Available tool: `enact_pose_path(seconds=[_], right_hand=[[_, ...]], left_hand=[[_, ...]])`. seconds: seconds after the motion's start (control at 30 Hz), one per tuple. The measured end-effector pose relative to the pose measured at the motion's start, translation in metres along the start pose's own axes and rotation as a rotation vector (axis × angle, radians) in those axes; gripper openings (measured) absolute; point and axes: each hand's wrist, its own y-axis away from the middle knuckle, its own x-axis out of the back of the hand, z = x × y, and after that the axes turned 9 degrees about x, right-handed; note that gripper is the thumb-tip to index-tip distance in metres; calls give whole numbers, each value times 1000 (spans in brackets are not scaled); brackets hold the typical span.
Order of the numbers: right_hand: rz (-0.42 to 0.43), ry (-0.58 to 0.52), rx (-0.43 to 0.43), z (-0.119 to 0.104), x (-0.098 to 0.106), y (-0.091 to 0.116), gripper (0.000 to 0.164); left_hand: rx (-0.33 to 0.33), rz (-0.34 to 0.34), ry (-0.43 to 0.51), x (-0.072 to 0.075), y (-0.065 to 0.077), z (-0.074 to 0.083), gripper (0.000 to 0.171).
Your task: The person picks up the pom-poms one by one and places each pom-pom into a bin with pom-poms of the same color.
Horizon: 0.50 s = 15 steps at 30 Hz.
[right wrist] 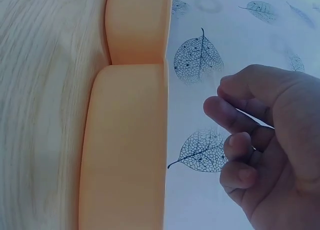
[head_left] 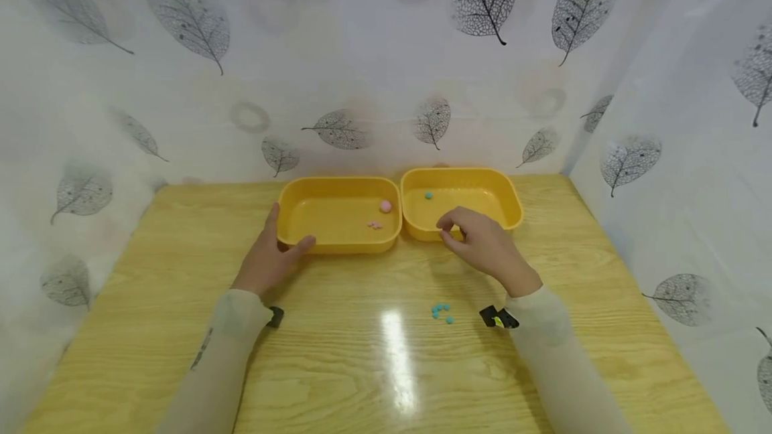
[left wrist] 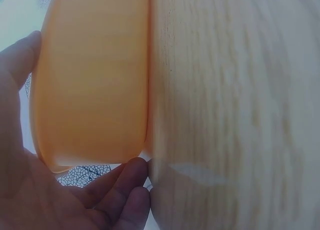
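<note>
My left hand [head_left: 265,261] holds the left end of a yellow plastic tray [head_left: 338,248], thumb at the front rim and fingers against its end wall. Inside that tray are a pink ball [head_left: 385,206] and several small pink pieces [head_left: 375,225]. Over the front rim of a second yellow tray [head_left: 512,209] hovers my right hand [head_left: 482,243]. Its fingers are loosely bent, thumb and index tips slightly apart, with nothing visible between them. A small blue piece [head_left: 429,195] lies in this second tray. Several more blue pieces [head_left: 435,311] lie on the table in front of it.
Both trays stand side by side at the back of the wooden table [head_left: 338,347]. Behind them hangs a white curtain [head_left: 362,86] printed with grey leaves, and more of it closes off the sides. Each wrist wears a dark strapped device [head_left: 499,318].
</note>
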Motion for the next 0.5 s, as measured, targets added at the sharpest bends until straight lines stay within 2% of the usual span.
enact_pose_path(seconds=[0.27,0.5], right_hand=[[-2,13,-18,3,0,5,10],[7,54,20,8,-2,4,7]], left_hand=[[-16,-2,-6,0,1,3,112],[-15,-1,-20,2,2,3,116]])
